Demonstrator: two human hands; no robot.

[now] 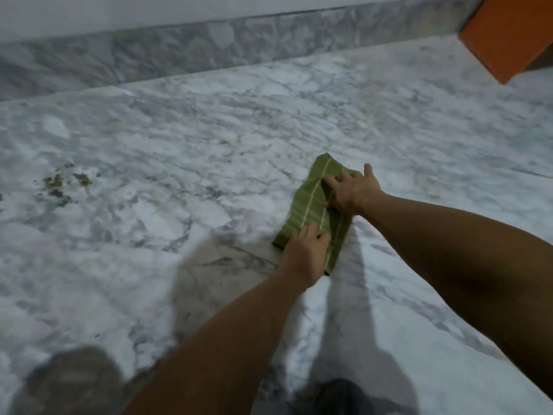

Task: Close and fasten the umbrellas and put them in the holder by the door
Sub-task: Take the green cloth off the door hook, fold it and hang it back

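Left hand grip closed round folded green umbrella; right hand presses it, fingers spread

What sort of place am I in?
Probably indoors, at floor level: grey-veined marble floor, matching marble skirting under a white wall, and an orange panel at top right.

The single head-worn view looks forward and down over outstretched arms at a marble floor.
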